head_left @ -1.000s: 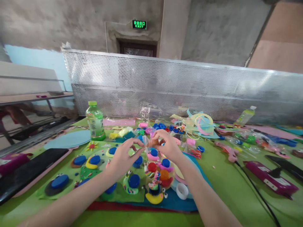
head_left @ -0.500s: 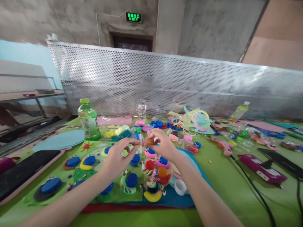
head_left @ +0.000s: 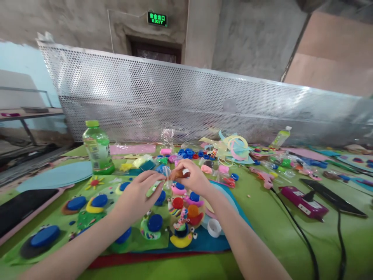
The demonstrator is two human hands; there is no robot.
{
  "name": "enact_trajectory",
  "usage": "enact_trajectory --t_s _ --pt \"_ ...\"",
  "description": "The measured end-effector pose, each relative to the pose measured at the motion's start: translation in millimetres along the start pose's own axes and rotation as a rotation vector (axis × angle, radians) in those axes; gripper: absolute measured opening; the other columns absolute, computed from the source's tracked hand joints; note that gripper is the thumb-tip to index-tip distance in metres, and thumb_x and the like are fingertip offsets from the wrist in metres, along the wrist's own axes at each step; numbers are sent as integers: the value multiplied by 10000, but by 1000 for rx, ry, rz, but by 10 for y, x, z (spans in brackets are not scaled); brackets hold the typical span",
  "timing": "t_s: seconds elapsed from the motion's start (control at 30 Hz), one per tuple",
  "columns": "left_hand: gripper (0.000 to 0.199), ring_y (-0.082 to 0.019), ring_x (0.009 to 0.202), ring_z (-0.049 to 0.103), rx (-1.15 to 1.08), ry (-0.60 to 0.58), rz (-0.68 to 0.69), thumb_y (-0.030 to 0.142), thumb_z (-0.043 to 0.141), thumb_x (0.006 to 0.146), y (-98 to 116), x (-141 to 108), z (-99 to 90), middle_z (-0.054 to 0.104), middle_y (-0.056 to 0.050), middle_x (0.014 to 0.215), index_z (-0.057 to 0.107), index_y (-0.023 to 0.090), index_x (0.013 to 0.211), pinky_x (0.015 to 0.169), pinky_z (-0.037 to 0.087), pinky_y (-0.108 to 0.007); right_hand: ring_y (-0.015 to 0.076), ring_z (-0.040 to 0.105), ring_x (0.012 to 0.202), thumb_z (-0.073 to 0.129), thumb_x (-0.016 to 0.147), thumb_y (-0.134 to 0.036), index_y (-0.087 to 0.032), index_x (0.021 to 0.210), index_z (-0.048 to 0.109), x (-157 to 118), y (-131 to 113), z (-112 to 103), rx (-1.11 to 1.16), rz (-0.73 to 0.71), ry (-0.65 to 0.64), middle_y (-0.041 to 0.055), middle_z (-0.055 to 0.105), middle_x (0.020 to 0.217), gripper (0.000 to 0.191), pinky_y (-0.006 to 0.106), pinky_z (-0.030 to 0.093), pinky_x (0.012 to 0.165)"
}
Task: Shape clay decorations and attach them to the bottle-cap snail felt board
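Observation:
Over the middle of a craft board, my left hand (head_left: pixel 142 191) pinches the edge of a small clear plastic wrapper (head_left: pixel 167 173). Fingers of my right hand (head_left: pixel 190 177) are closed on a brown lump (head_left: pixel 177 175) at the wrapper's right side; both hands nearly touch. Beneath them lies the green sheet (head_left: pixel 159 243) with bottle-cap snails, among them one with a red cap (head_left: pixel 177 203) and a yellow one (head_left: pixel 181 241) bearing a small pink figure. A white cap (head_left: pixel 214 228) sits at the board's right.
A green bottle (head_left: pixel 98 149) stands at the left, near blue paper discs (head_left: pixel 55 175) and a black phone (head_left: pixel 25 210). Blue caps (head_left: pixel 186 153) and clay packets lie behind. On the right are a pink glue gun (head_left: pixel 264 177), a purple box (head_left: pixel 303 202) and black cables.
The view has swung slightly right, so the table things appear further left. Both hands stay together at the wrapper, with my left fingers closer together than before.

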State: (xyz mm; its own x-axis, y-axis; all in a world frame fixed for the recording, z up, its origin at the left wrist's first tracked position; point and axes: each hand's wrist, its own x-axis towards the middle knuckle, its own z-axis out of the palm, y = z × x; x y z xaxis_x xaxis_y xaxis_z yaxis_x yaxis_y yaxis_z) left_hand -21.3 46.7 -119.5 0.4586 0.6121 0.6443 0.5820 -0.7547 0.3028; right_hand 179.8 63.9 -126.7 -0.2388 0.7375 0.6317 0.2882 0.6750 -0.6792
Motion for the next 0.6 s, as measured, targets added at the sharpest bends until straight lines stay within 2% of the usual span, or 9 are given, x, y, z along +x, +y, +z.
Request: enact_trajectory --t_s 0.13,0.33,0.5,0.6 --pt "225 -168 773 590 3 -30 -72 312 405 883 4 20 -6 591 -44 948 593 224 972 606 491 -240 129 507 830 688 685 -147 -174 775 549 -7 -1 5 37 37 6 11 508 897 168 173 423 579" --pt "277 -124 603 568 -63 -54 -122 377 431 838 -15 50 -33 601 -47 915 645 203 858 560 494 -235 136 530 811 702 668 -140 -159 771 551 -12 -28 21 51 115 -57 15 554 887 184 192 423 593" --pt "326 -186 814 624 -105 -69 -165 431 434 824 -28 68 -57 631 -63 997 681 219 830 568 515 -231 150 563 822 685 736 -202 -161 906 585 -18 -47 33 41 140 -136 22 602 908 201 233 453 665" --pt "340 -188 797 624 -97 -90 -182 454 437 829 -44 71 -70 639 -60 977 681 218 807 562 510 -238 150 571 814 686 756 -223 -171 965 602 -22 -57 14 9 122 -140 19 617 903 231 252 449 713"
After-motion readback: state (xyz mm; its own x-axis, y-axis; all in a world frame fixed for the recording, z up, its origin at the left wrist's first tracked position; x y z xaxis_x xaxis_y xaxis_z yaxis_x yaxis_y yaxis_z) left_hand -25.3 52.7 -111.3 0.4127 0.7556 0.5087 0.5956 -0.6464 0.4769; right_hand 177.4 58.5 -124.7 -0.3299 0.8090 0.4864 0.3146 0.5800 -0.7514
